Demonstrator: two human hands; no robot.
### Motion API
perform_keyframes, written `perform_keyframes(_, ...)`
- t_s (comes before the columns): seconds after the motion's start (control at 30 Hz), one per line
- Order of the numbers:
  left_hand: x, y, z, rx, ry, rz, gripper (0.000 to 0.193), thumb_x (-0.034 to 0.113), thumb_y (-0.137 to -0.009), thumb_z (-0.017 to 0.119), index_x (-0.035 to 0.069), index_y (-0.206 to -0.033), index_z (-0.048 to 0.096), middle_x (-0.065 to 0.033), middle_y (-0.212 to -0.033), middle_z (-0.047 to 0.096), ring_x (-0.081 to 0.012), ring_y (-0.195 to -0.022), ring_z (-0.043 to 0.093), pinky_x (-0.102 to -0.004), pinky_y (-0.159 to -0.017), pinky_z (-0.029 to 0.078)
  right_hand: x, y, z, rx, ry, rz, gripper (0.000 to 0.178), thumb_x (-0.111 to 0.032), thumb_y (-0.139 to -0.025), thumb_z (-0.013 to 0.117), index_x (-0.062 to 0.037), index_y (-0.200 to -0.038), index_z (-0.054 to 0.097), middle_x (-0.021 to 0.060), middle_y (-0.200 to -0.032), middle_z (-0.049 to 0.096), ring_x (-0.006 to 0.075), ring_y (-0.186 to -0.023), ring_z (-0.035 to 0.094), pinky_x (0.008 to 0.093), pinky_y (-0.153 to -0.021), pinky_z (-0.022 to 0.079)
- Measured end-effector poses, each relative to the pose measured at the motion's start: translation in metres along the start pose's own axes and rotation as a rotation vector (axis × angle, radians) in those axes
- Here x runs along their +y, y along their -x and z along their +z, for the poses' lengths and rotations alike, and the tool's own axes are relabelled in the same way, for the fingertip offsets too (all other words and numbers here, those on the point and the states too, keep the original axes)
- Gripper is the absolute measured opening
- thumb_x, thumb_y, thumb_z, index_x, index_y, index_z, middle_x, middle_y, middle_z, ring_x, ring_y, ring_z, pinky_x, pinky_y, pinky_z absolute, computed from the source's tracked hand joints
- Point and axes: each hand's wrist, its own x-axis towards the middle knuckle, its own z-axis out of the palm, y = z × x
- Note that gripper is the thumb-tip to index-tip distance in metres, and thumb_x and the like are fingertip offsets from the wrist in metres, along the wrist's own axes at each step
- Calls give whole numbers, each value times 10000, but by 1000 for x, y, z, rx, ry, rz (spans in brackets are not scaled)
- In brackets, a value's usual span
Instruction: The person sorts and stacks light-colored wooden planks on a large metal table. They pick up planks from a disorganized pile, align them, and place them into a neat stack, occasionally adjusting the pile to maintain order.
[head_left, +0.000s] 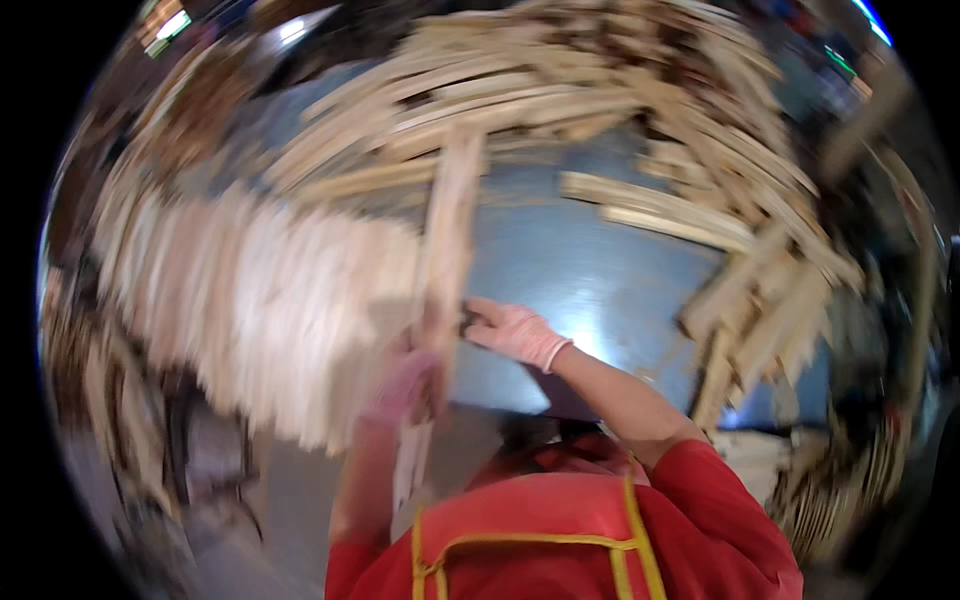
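Wooden slat (455, 210), one: over blue tabletop (590, 265), left part; near end closed in left hand (405, 380). Right hand (512, 331): curled at small dark object (467, 319), hold unclear. Risk: sideways swing disarranging slat row (270, 300), tabletop's left.

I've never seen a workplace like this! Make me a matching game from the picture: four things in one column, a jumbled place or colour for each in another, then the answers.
Column one:
1. Long plank
2. Row of pale strips
3. Apron
4. Tabletop

Column two:
A. Blue and shiny
B. Pointing away from the person, its near part at the left hand
C. Red with yellow edging
D. Side by side in the picture's left half

Pairs: 1-B, 2-D, 3-C, 4-A
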Motion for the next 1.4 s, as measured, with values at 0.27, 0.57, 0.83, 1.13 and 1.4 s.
perform_keyframes(0.27, 18, 3, 103, -624, -1550, 713, 552, 173, -794, 793, 129, -1331, 670, -88, -1145, 749, -404, -1072, 669, -571, -982, 536, 87, 209, -58, 287, 921, -40, 547, -406, -937, 706, -176, -1428, 632, 152, -1135, 758, 354, -1150, 719, 514, -959, 558)
perform_keyframes(0.57, -10, -114, 325, -201, -1560, 1093, 876, 218, -823, 857, 85, -1607, 491, -242, -1627, 473, -449, -1498, 446, -518, -1246, 374, 198, 471, -6, 1380, -664, 819, 476, -325, -975, 737, -105, -1392, 679, 89, -899, 753, 170, -785, 750, 346, -634, 595)
perform_keyframes(0.83, -99, -123, 536, -453, -1330, 467, 920, 325, -862, 831, -23, -1610, 424, -296, -1534, 560, -441, -1461, 516, -473, -1214, 424, 427, 645, 62, 2103, -938, 1280, 726, -463, -952, 691, 94, -1400, 568, 293, -1248, 712, 408, -1136, 697, 442, -1012, 533)
perform_keyframes(1.13, -99, -138, 551, -493, -1380, 249, 805, 333, -853, 810, -51, -1493, 509, -267, -1282, 709, -410, -1165, 710, -475, -992, 582, 535, 612, 50, 1918, -277, 1195, 745, -368, -1024, 727, 46, -1592, 478, 220, -1514, 620, 330, -1365, 632, 426, -1165, 488)
perform_keyframes(1.4, -95, -58, 407, -714, -117, -519, 653, 199, -868, 800, 5, -1448, 572, -152, -1201, 743, -286, -981, 771, -435, -839, 647, 319, 464, -155, 1464, 190, 590, 827, -363, -886, 808, 42, -1546, 518, 348, -1544, 531, 479, -1471, 496, 512, -1235, 403)
